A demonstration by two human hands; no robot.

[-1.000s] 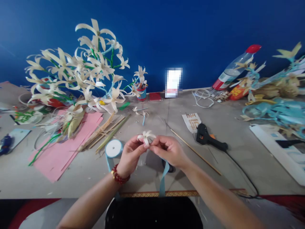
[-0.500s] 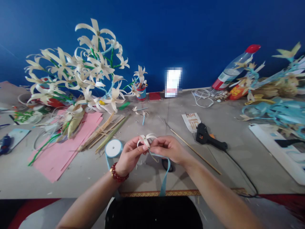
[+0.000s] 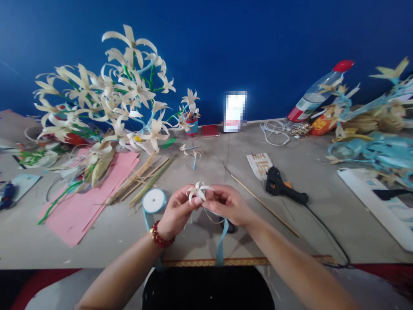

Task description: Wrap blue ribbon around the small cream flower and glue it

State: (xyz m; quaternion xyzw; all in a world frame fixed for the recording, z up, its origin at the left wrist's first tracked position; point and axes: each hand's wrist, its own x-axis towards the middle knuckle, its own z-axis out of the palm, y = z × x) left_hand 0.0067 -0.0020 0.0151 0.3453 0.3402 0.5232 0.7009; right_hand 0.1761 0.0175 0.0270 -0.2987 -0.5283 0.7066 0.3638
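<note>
2 hands (image 3: 180,206) hold — 1 flower (image 3: 200,188), 1 ribbon (image 3: 222,241).

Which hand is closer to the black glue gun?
The right hand. It is left of the glue gun, across the thin stick from it. The left hand is farther left, holding the white flower.

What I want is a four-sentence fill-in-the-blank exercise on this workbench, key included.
1. The left hand and right hand meet at a flower coloured ____.
2. The beaded bracelet circles the ____ wrist.
3. The glue gun is mainly ____.
4. The leaning bottle has a cap coloured ____.

Missing words: white; left; black; red.
</note>
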